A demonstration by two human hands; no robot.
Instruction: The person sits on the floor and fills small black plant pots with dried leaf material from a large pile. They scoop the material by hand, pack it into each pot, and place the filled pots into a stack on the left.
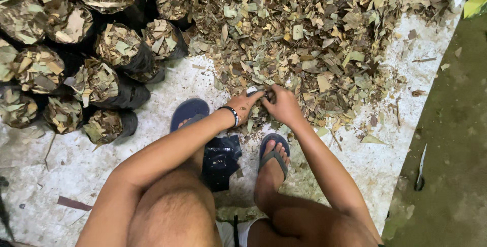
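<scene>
At the near edge of the leaf pile (314, 39), I see my left hand (245, 104) and right hand (282, 106) side by side, fingers curled together on a small black bag (255, 92) pinched between them. More filled black bags (119, 49) stand far left; flat black bags (220, 159) lie between my sandals.

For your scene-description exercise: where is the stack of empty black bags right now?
In the head view, the stack of empty black bags lies on the floor between the person's two sandalled feet, just below the left hand.
</scene>
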